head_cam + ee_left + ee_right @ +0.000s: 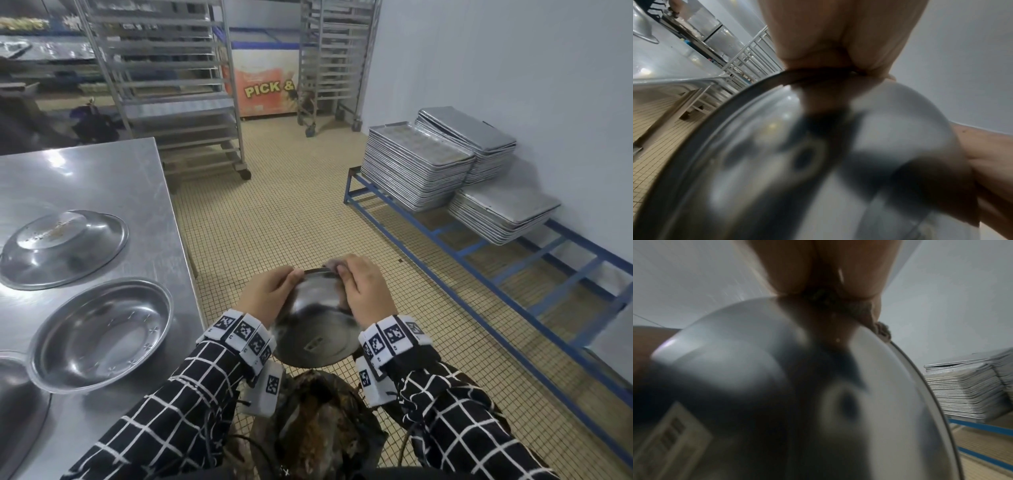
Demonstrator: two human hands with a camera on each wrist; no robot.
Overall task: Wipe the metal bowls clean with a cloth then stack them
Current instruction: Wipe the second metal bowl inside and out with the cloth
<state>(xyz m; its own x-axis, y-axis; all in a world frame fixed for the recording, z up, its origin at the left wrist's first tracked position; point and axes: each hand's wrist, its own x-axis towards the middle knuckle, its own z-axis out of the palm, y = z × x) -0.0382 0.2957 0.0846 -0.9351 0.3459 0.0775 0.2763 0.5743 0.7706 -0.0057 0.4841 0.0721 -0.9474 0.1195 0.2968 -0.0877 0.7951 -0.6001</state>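
Holding: I held a metal bowl (317, 329) upside down in front of me, over the tiled floor (291, 212), beside the steel table (113, 178).
Left hand: my left hand (265, 294) gripped the bowl's left rim, fingers curled over the edge, wrist bent inward.
Right hand: my right hand (366, 291) pinched a grey cloth (334, 264) against the far right rim, fingers curled over it.
Cloth: bunched under my fingers, touching the rim.
Other bowls: one upright bowl (101, 334) and one upturned bowl (63, 248) sat on the table, near each other, not stacked.
Sleeves: checked sleeves (178, 411), forearms angled inward.
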